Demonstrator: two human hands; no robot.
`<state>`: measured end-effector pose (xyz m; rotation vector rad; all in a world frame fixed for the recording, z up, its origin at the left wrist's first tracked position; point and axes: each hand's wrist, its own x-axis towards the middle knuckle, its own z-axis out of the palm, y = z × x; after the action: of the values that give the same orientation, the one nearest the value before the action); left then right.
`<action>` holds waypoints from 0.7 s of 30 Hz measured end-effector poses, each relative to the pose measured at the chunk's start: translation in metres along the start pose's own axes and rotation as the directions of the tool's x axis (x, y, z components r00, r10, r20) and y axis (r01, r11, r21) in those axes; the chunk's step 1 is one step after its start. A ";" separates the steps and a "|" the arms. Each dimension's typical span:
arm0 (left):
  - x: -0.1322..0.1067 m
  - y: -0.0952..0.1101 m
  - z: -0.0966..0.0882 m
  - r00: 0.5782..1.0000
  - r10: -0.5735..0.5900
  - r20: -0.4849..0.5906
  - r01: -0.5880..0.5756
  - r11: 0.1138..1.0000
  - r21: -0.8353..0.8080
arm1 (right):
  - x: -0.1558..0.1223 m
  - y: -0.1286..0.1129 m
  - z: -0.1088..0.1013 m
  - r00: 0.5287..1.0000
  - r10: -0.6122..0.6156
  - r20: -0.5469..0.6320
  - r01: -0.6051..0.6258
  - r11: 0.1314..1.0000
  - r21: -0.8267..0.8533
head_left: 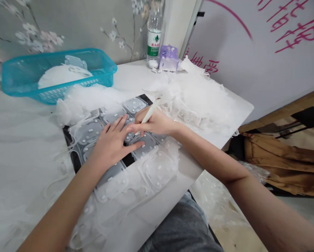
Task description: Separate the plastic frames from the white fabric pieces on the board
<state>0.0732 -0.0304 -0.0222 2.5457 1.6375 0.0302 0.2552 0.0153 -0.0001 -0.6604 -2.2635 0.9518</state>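
My right grip [153, 123] is clenched on a white stick [149, 113]; my left grip [112, 145] lies released, fingers spread, on a dimpled plastic sheet [90, 131].

Plastic sheet [157, 168] on table [136, 73]; basket [15, 77] left; water bottle [154, 42] behind

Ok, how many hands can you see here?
2: the left hand rests flat on the dotted plastic sheet, and the right hand grips a white stick beside it. No other hands show.
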 end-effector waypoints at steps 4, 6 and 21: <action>0.000 -0.001 0.001 1.000 0.007 -0.021 -0.007 1.000 -0.016 | 0.000 0.000 -0.001 0.999 -0.022 0.036 0.024 0.999 -0.044; 0.000 -0.001 0.001 1.000 0.007 -0.030 -0.007 1.000 -0.013 | 0.000 0.000 -0.002 0.999 -0.017 0.052 0.021 0.996 -0.083; 0.000 -0.001 -0.001 1.000 0.010 -0.023 -0.010 1.000 -0.017 | 0.000 -0.013 -0.010 0.983 -0.021 0.182 0.062 0.973 -0.222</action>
<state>0.0721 -0.0304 -0.0213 2.5500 1.6252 0.0745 0.2590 0.0120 0.0153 -0.6429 -2.5618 0.7650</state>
